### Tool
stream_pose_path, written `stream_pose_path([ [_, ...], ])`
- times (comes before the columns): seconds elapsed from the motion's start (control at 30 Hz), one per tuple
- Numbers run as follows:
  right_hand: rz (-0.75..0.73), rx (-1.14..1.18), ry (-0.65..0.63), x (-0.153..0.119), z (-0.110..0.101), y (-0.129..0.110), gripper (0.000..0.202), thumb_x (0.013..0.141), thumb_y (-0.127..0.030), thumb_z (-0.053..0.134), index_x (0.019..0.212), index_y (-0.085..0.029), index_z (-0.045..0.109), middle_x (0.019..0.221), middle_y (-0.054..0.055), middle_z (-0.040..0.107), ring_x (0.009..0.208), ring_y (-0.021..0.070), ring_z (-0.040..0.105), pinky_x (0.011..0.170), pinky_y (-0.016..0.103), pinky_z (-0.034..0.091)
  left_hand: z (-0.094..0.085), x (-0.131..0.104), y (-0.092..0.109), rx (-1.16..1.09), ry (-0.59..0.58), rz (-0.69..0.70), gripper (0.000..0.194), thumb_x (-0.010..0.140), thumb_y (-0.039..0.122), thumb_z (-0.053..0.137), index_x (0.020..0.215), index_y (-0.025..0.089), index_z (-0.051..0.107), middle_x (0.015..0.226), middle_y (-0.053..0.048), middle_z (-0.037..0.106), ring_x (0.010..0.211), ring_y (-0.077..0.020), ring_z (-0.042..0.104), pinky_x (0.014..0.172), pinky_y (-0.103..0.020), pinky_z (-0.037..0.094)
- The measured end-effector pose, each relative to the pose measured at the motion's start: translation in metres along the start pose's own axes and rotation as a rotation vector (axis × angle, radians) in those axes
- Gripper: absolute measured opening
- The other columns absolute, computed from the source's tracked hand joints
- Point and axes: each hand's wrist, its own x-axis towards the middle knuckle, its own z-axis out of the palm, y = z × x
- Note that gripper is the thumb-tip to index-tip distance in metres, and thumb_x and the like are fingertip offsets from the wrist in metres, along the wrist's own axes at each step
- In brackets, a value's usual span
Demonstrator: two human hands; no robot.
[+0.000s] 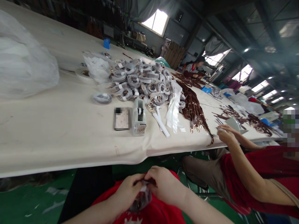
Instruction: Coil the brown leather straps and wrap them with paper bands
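Observation:
Low in the view, over my lap, my left hand (128,190) and my right hand (163,183) meet with fingers closed on a clear plastic bag (144,199). Something brown and coiled shows through the bag, with small metal-coloured parts. On the table beyond lie a heap of bagged coiled straps (140,79), a single bagged coil (102,98), a tape dispenser (139,119), white paper strips (161,124) and clear plastic sleeves (174,112). Brown straps with gold clasps (192,104) lie right of the heap.
The cream table (58,140) has its front edge beyond my hands. A phone-like object (121,119) lies left of the dispenser. Large plastic bags (25,59) stand at the left. At the right, a person in red (252,174) works with both hands at the table edge.

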Motion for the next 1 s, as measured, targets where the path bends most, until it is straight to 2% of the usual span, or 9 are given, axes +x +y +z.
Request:
stream_pose_path([
  [0.17,-0.047,-0.068,0.029,-0.017,0.021,-0.009,0.027,0.081,-0.007,0.052,0.096,-0.019,0.071,0.095,0.007,0.068,0.087,0.0203,0.064,0.081,0.028,0.05,-0.01,-0.002,-0.008,-0.27,-0.042,-0.093,0.036,0.068,0.03,0.056,0.095,0.017,0.077,0.098,-0.007,0.078,0.098,-0.0284,0.068,0.096,-0.041,0.049],
  [0.23,-0.05,-0.033,0.042,-0.024,0.028,-0.01,0.038,0.079,-0.005,0.052,0.11,-0.02,0.068,0.108,0.009,0.067,0.097,0.0222,0.063,0.089,0.03,0.05,-0.011,-0.002,-0.014,-0.344,-0.02,-0.124,0.036,0.071,0.036,0.061,0.096,0.017,0.077,0.103,-0.009,0.078,0.104,-0.0304,0.067,0.099,-0.044,0.048],
  [0.3,-0.063,0.039,0.06,-0.029,0.031,-0.01,0.046,0.078,-0.004,0.052,0.119,-0.021,0.065,0.117,0.01,0.065,0.104,0.0225,0.062,0.094,0.03,0.05,-0.012,-0.002,-0.019,-0.315,-0.015,-0.103,0.039,0.073,0.047,0.066,0.095,0.016,0.077,0.103,-0.011,0.078,0.108,-0.0326,0.066,0.101,-0.046,0.047],
  [0.43,-0.016,0.224,0.196,-0.034,0.029,-0.008,0.041,0.076,-0.007,0.057,0.114,-0.022,0.068,0.111,0.008,0.066,0.1,0.0203,0.064,0.089,0.029,0.053,-0.013,-0.003,-0.019,-0.184,-0.046,-0.056,0.051,0.076,0.055,0.064,0.105,0.015,0.075,0.109,-0.013,0.076,0.109,-0.0329,0.066,0.102,-0.046,0.047],
  [0.5,0.02,0.233,0.253,-0.036,0.028,-0.006,0.042,0.073,-0.009,0.061,0.113,-0.021,0.069,0.113,0.01,0.064,0.103,0.0221,0.063,0.09,0.031,0.053,-0.014,-0.005,-0.017,-0.155,-0.079,-0.044,0.052,0.079,0.056,0.062,0.109,0.015,0.073,0.11,-0.013,0.076,0.107,-0.0318,0.066,0.101,-0.046,0.048],
  [0.6,0.021,0.193,0.266,-0.038,0.031,-0.005,0.047,0.066,-0.006,0.063,0.11,-0.021,0.07,0.116,0.01,0.063,0.109,0.0251,0.059,0.096,0.036,0.05,-0.014,-0.009,-0.014,-0.142,-0.103,-0.04,0.053,0.079,0.056,0.061,0.111,0.016,0.072,0.111,-0.012,0.075,0.106,-0.0311,0.066,0.101,-0.045,0.048],
  [0.77,0.042,0.192,0.307,-0.039,0.041,-0.005,0.048,0.063,-0.003,0.063,0.107,-0.02,0.071,0.117,0.012,0.061,0.112,0.0277,0.057,0.1,0.043,0.047,-0.013,-0.015,-0.012,-0.146,-0.09,-0.03,0.051,0.081,0.056,0.06,0.112,0.018,0.071,0.117,-0.012,0.073,0.108,-0.03,0.066,0.101,-0.042,0.049],
  [0.83,0.049,0.293,0.313,-0.037,0.046,-0.004,0.048,0.063,-0.002,0.063,0.107,-0.021,0.071,0.12,0.013,0.059,0.115,0.0277,0.056,0.101,0.043,0.048,-0.013,-0.018,-0.012,-0.142,-0.083,-0.033,0.05,0.082,0.056,0.058,0.112,0.018,0.071,0.117,-0.012,0.073,0.107,-0.0297,0.066,0.1,-0.042,0.05],
  [1.0,0.076,0.599,0.317,-0.03,0.058,0.004,0.05,0.062,-0.001,0.062,0.106,-0.022,0.071,0.122,0.012,0.059,0.115,0.026,0.059,0.09,0.038,0.055,-0.014,-0.02,-0.013,-0.095,-0.018,-0.007,0.049,0.081,0.056,0.06,0.113,0.02,0.071,0.116,-0.01,0.073,0.112,-0.0306,0.064,0.105,-0.042,0.046],
])
